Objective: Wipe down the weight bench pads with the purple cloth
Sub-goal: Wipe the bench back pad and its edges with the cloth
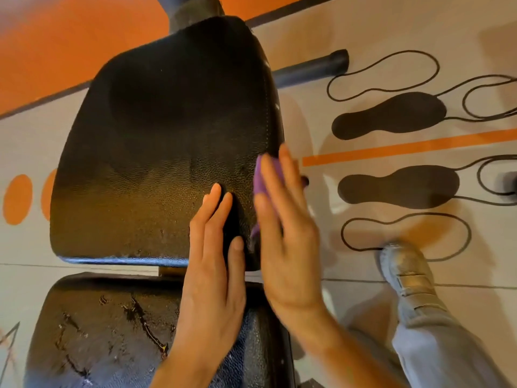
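A: What floor is that?

B: A pale gym floor [363, 29] with orange bands and black footprint outlines.

A: And the grip?

B: The right hand [288, 236], fingers straight, presses the small purple cloth [263, 177] flat on the right edge of the black textured upper bench pad [167, 135]. The left hand [212, 264] lies open on that pad at nine o'clock of it.

A: Anything else?

B: The cracked black lower pad [106, 326] sits at six o'clock, a grey shoe [405, 270] at three.

Gym, I reckon: black padded bench [167, 141], orange-and-grey floor [363, 29] printed with footprint markers [391, 116], orange stripe [405, 148].
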`<action>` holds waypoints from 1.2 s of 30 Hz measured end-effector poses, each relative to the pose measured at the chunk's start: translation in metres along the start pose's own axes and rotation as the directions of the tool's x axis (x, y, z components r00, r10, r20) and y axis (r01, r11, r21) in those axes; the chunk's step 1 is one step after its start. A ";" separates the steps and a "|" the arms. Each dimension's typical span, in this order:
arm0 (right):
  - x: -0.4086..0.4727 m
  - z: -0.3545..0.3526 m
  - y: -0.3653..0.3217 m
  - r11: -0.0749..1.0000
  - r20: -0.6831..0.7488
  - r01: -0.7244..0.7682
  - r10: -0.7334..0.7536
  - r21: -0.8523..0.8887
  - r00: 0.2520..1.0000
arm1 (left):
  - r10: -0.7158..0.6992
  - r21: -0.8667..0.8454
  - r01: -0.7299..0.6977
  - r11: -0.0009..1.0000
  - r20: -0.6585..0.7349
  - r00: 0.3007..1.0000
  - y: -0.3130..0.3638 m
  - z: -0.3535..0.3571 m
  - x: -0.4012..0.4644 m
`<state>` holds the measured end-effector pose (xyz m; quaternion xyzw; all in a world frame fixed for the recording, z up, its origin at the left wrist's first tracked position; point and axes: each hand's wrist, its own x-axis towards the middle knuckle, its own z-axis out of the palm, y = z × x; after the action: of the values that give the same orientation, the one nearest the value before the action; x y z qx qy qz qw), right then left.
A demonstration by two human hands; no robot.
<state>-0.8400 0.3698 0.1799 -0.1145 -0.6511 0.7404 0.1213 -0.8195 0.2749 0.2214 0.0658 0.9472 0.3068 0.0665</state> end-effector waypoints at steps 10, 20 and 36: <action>-0.054 -0.003 0.003 0.994 0.051 0.076 -0.073 -0.079 0.996 | 0.001 0.002 -0.001 1.000 -0.007 1.000 0.001 0.001 0.000; -0.029 -0.009 -0.004 1.000 0.050 0.000 0.001 -0.031 0.999 | 0.004 0.044 -0.002 0.999 -0.053 0.999 0.015 -0.005 0.014; 0.089 -0.006 -0.001 0.966 0.045 -0.154 0.148 0.206 0.988 | 0.060 0.110 -0.059 0.992 -0.006 0.998 0.021 -0.001 0.148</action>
<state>-0.9217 0.4043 0.1789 -0.1398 -0.5610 0.8132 0.0663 -0.9632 0.3161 0.2220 0.0961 0.9605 0.2565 0.0492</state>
